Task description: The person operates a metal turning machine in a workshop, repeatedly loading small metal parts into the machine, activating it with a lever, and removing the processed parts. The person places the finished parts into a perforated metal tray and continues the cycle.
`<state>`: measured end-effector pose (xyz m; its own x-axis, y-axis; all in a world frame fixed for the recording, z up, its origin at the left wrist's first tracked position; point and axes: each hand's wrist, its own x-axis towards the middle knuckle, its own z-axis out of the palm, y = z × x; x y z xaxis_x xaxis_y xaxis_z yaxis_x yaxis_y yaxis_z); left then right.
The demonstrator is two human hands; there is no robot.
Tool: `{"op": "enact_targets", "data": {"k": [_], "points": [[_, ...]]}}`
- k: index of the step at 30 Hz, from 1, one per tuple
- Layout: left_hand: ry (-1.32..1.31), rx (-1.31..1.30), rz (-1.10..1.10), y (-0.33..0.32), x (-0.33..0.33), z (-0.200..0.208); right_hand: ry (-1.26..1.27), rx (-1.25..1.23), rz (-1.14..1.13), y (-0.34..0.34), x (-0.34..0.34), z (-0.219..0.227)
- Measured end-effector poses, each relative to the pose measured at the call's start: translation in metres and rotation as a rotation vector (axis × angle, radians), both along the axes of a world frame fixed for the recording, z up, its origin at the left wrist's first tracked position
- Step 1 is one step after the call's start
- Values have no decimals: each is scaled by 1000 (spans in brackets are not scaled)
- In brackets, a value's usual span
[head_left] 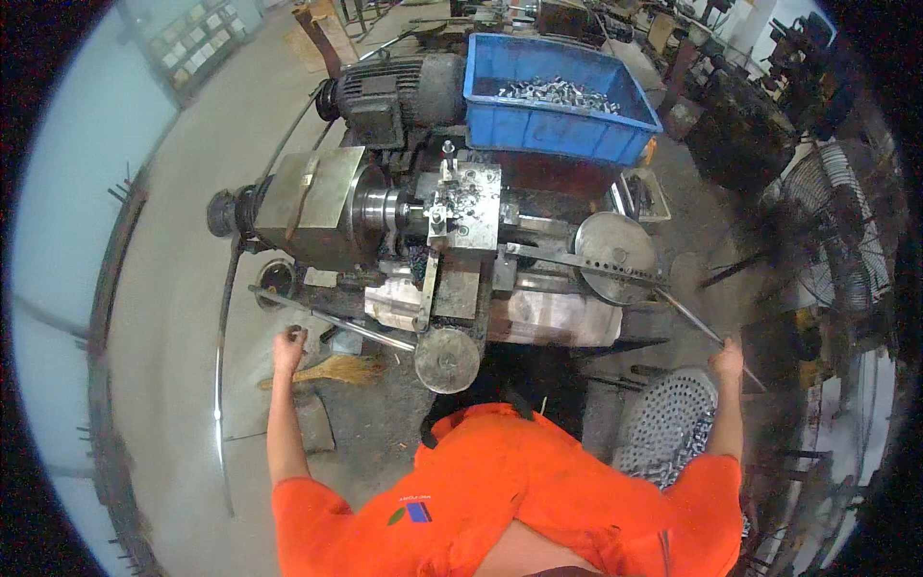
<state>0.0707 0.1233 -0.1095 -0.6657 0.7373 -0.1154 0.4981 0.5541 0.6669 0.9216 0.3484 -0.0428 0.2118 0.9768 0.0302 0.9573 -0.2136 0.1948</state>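
Observation:
My right hand [728, 360] is wrapped round a long metal lever rod [692, 315], which runs from the large round metal disc [615, 252] at the lathe's right end. My left hand [290, 347] is raised to the left with its fingers curled together; whatever small thing may be in them is too small to make out. It is below another bare rod [336, 320], apart from it, that reaches out from the smaller disc [447, 361] at the front. Between the hands is the lathe, with its spindle [380, 208] facing a tool block [466, 207] dotted with dark chips.
A blue bin [567, 135] holding small metal parts stands behind the lathe, beside a motor [404, 91]. At my lower right is a perforated metal basket [668, 409] with more parts. A straw broom [332, 371] lies on the floor near my left hand. A fan [832, 226] stands far right.

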Motion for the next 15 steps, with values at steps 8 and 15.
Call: {"op": "enact_targets", "data": {"k": [8,15], "points": [[-396,237,256,43,41,79,252,-200,-99,-86,-65,-2],[-357,190,308,64,70,82,1113,-54,-201,-162,-119,-54]]}}
